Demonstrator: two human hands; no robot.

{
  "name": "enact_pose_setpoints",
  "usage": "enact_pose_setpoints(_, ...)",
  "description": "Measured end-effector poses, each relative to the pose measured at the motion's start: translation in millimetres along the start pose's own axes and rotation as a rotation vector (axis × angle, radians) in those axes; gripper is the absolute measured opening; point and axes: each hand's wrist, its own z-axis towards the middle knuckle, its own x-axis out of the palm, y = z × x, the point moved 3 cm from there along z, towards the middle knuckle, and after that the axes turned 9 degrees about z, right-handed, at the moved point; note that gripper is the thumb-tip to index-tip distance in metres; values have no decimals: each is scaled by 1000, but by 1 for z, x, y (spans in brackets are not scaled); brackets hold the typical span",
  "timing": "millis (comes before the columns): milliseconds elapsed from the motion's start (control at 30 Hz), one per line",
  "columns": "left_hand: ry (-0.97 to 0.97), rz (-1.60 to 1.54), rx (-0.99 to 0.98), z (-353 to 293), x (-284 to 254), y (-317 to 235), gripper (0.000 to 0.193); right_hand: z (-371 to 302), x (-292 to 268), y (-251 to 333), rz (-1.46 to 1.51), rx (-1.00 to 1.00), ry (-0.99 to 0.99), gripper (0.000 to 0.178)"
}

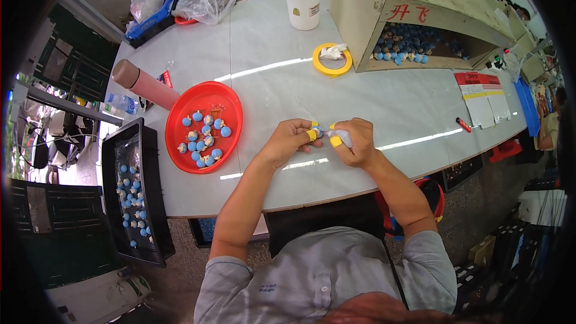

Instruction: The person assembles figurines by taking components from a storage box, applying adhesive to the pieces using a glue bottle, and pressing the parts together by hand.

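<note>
My left hand (pixel 290 141) is closed over the table, pinching a small blue figure piece (pixel 318 132) between yellow-wrapped fingertips. Its details are mostly hidden by the fingers. Close beside it, my right hand (pixel 359 144) grips a small whitish squeeze bottle (pixel 345 137), whose narrow tip points left at the blue piece. Whether tip and piece touch, I cannot tell. Yellow wraps cover fingers of this hand too. Left of my hands, a round red tray (pixel 239 121) carries several small blue ball-shaped pieces with pale parts (pixel 209 140).
A black bin (pixel 157 204) with more blue pieces stands at the table's left edge. Near the red tray leans a pink flask (pixel 144 84). Farther back are a white bottle (pixel 302 3), a yellow tape roll (pixel 321 70) and a box (pixel 360 24) full of blue pieces. A red marker (pixel 463 125) lies right.
</note>
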Motion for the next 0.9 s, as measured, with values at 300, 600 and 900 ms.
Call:
enact_pose_setpoints(300,-8,-4,0,0,0,-1,32,2,0,3,19,0,46,17)
enact_pose_setpoints(600,-4,6,-12,0,1,-1,32,1,1,0,7,-9,-27,17)
enact_pose_setpoints(900,1,-2,-11,0,0,0,31,1,0,-1,7,-26,-33,18)
